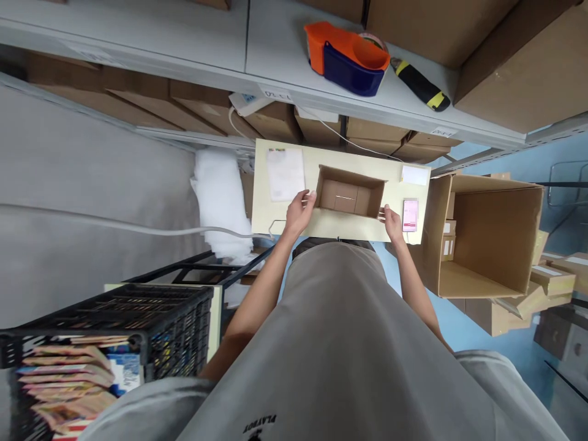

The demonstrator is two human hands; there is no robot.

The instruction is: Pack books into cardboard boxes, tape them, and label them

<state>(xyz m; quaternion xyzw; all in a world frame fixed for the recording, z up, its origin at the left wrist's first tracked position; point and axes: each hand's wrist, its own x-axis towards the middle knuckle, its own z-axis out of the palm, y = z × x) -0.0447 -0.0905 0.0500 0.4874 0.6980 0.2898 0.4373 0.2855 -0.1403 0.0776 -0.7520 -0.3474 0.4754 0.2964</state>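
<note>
On the smooth, pale table [331,230] sits a rectangular cardboard box [344,196], mouth up, long axis running left to right. The left hand [299,212] and right hand [392,224] are at its opposite ends, fingers loosely curled; whether either grip pinches the walls, I cannot tell. The box's outer sides are mostly hidden.
</note>
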